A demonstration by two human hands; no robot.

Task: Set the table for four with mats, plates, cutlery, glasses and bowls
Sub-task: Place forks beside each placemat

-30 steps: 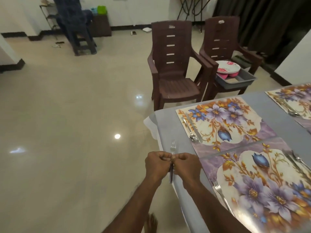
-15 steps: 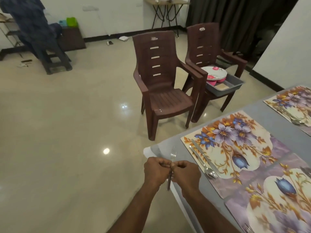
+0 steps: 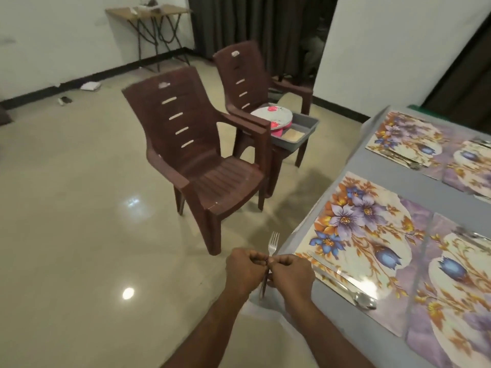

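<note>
While hands pinch a fork (image 3: 273, 244), plates (image 3: 271, 116) fill the tray (image 3: 305, 128).

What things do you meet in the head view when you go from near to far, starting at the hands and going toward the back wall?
Left hand and right hand pinching the fork → nearer brown chair → grey tray on the farther chair → small wooden table.

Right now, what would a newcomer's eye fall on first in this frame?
Both hands, left hand and right hand, meet low in the centre, sharing a grip on an upright fork beside the table's edge. Bright floral mats cover the grey table at right. Behind stand two brown chairs.
</note>
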